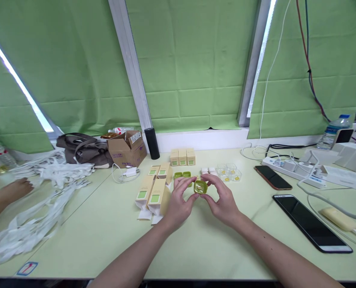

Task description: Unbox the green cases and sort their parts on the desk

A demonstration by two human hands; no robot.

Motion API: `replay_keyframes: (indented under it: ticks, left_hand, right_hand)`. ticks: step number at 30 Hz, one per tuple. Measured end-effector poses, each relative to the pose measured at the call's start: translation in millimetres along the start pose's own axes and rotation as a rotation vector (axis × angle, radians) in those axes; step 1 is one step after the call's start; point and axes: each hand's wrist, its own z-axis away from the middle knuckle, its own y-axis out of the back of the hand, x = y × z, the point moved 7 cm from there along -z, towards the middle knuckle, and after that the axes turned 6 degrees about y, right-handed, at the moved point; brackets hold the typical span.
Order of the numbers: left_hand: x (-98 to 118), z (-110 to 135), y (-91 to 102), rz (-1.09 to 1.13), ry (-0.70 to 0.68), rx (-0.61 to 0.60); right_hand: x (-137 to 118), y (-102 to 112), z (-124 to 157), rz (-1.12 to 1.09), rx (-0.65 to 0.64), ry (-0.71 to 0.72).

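Between my left hand (180,196) and my right hand (221,198) is a small square green case (200,187), its hollow inside facing me. Fingers and thumbs of both hands pinch it from the sides. Just behind my left hand lie more green cases (182,175), partly covered by the fingers. Several clear containers with yellow centres (229,173) stand beyond my right hand, next to small white pieces (208,171). To the left of my left hand lie several beige cartons (154,192) with green windows, the nearer ones with flaps open. Small beige boxes (182,157) stand in a row behind.
On the right are two phones (312,222) (273,177), a power strip (294,171) and cables. At the back left stand a cardboard box (127,149), a black cylinder (152,143) and a grey bag (84,149). Another person's hand (17,190) rests near white straps (36,220).
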Motion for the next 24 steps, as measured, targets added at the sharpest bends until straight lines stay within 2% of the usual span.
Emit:
replay_keyframes:
  ticks: [6, 11, 17, 24]
  left_hand:
    - [1.1, -1.1, 1.1, -0.009, 0.021, 0.016]
    - [3.0, -0.6, 3.6, -0.022, 0.011, 0.049]
    - [9.6, 3.0, 1.5, -0.091, -0.106, 0.041]
    - [16.1, 8.3, -2.7, -0.179, -0.279, 0.032]
  right_hand:
    - [-9.0, 2.6, -2.3, 0.053, -0.01, 0.078]
    - [-13.1, 9.1, -2.9, 0.141, 0.062, 0.149]
    - [-17.4, 10.0, -2.7, 0.362, 0.082, 0.217]
    - [-19.1, 6.0, -2.2, 0.472, 0.068, 0.209]
